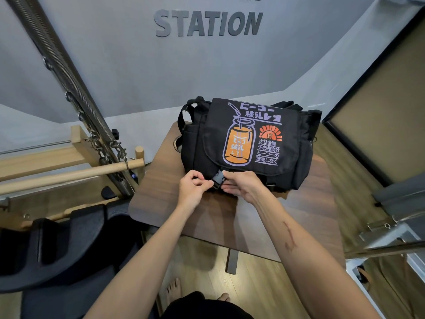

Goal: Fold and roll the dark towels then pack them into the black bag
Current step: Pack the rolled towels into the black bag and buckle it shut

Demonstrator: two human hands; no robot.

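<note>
Both bare forearms reached forward and converged. The left hand (194, 186) was curled tight, thumb and forefinger pinching at the buckle (217, 179). The right hand (241, 184) came in from the other side, knuckles up, its fingers (226, 187) bent onto the same buckle, the two hands almost touching.
</note>
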